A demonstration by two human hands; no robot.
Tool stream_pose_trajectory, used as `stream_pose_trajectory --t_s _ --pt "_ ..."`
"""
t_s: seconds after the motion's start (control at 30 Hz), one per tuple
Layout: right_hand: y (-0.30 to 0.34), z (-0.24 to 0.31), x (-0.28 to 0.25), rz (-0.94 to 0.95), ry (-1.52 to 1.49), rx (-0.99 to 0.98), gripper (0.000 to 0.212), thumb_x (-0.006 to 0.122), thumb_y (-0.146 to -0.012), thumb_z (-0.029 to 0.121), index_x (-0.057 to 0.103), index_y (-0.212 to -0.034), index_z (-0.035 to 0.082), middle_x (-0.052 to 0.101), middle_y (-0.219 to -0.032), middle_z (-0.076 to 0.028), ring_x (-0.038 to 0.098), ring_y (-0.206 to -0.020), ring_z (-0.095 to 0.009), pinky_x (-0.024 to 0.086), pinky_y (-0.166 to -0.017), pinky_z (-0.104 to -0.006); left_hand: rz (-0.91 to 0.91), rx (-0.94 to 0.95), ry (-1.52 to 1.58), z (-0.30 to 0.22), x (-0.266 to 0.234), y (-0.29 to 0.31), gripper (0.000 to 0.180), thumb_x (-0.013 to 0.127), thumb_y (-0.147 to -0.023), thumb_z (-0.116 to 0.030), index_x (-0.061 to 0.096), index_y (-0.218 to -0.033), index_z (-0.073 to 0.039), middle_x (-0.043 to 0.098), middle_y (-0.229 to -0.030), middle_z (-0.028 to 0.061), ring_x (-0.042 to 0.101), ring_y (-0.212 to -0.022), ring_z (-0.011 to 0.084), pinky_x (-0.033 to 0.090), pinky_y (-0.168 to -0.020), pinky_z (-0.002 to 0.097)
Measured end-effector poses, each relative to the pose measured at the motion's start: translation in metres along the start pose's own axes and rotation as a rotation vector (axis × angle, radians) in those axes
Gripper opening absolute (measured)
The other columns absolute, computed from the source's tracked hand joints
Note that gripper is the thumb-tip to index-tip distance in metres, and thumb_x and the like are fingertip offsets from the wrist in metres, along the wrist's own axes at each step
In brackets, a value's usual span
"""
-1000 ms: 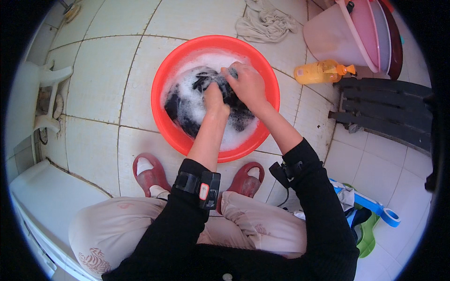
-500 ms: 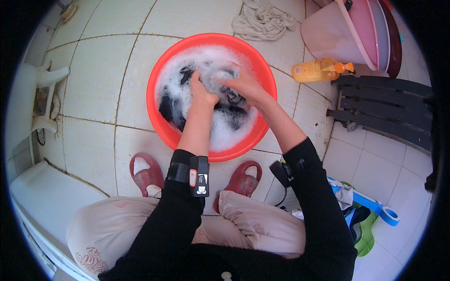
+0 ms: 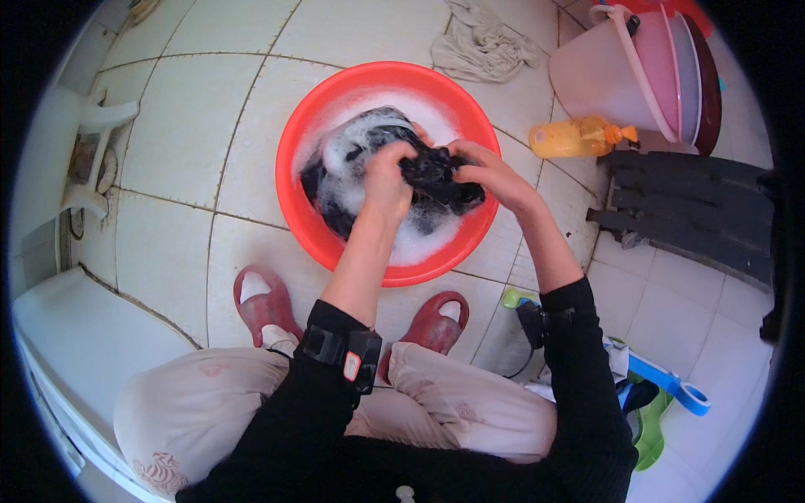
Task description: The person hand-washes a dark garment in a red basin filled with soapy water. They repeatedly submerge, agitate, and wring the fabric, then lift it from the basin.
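Note:
A red plastic basin [image 3: 289,180] full of white suds stands on the tiles in front of my feet. Wet dark cloth [image 3: 436,172], soapy and bunched up, rises out of the foam between my hands; its exact kind does not show. My left hand [image 3: 388,180] is closed round the left side of the bunch. On the right side, my right hand [image 3: 495,173] grips the same cloth with its fingers bent over it. More of the dark cloth spreads leftward in the basin, partly covered by white suds [image 3: 423,247].
An orange pump bottle [image 3: 579,137] lies on its side right of the basin, near stacked buckets [image 3: 604,80] and a dark slatted stool [image 3: 688,201]. A crumpled pale rag [image 3: 486,50] lies behind. Red slippers [image 3: 267,306] are on my feet. Blue and green items [image 3: 650,419] lie lower right.
My hands, earlier in the foam, now have the dark cloth bunched between them, lifted above the suds. Both have shifted to the right. The view has moved slightly.

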State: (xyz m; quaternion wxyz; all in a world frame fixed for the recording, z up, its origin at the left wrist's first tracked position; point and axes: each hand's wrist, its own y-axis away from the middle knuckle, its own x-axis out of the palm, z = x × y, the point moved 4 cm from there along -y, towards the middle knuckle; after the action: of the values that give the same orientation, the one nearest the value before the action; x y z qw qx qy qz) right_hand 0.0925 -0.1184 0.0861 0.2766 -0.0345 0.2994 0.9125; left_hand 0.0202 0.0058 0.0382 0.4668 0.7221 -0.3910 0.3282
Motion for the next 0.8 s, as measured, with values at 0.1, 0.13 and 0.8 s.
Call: stream_pose_trajectory --t_s 0.1,0.13,0.8 --pt "0.000 0.014 -0.009 -0.029 -0.326 -0.368 0.045 0.053 -0.083 0.023 0.051 -0.123 0.004 0.056 -0.122 -0.009 0.051 -0.115 -0.019 0.041 -0.088 -0.0281 0.128 0.092 -0.429 -0.006 0.018 0.017 0.031 0.055 -0.078 -0.013 0.062 -0.105 0.001 0.064 -0.096 0.0102 0.061 -0.089 0.0192 0.046 -0.084 0.0298" --pt "-0.002 0.014 -0.008 -0.079 -0.286 -0.319 0.047 0.053 -0.085 0.026 0.049 -0.126 0.003 0.054 -0.124 -0.010 0.050 -0.117 -0.019 0.040 -0.090 -0.0286 0.193 0.180 -0.557 -0.009 0.026 0.022 0.034 0.056 -0.079 -0.015 0.062 -0.108 0.002 0.064 -0.099 0.0104 0.061 -0.092 0.0191 0.046 -0.085 0.0297" --pt "0.052 0.071 -0.022 -0.002 -0.006 -0.176 0.053 0.073 -0.078 0.030 0.056 -0.119 0.001 0.062 -0.107 -0.007 0.056 -0.097 -0.011 0.045 -0.085 -0.0262 0.129 0.132 0.499 0.021 0.001 0.045 0.097 0.060 -0.063 -0.077 0.042 -0.134 -0.013 0.043 -0.138 0.0064 0.038 -0.128 0.0248 0.027 -0.109 0.0449"
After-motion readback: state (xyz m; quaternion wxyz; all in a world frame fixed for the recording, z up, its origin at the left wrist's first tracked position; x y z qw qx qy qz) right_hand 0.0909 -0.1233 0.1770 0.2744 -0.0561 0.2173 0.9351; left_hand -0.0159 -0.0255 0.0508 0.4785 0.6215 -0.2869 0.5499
